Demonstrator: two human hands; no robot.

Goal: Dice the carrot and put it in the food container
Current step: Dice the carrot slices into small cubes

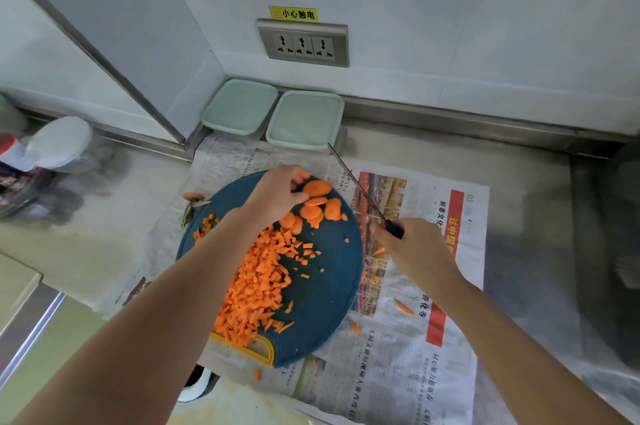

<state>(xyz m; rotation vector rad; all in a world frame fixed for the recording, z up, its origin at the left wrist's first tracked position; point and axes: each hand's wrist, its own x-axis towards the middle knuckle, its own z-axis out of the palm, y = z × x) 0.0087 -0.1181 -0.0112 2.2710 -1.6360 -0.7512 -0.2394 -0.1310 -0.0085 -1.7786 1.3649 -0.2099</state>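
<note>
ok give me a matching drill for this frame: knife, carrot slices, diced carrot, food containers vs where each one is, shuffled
1 knife
2 carrot slices
3 diced carrot
4 food containers

A heaped on the near half of the cutting board
B side by side below the socket
C gripped in the right hand, blade over the newspaper
D far end of the board, left hand pinching one

Pairs: 1-C, 2-D, 3-A, 4-B
</note>
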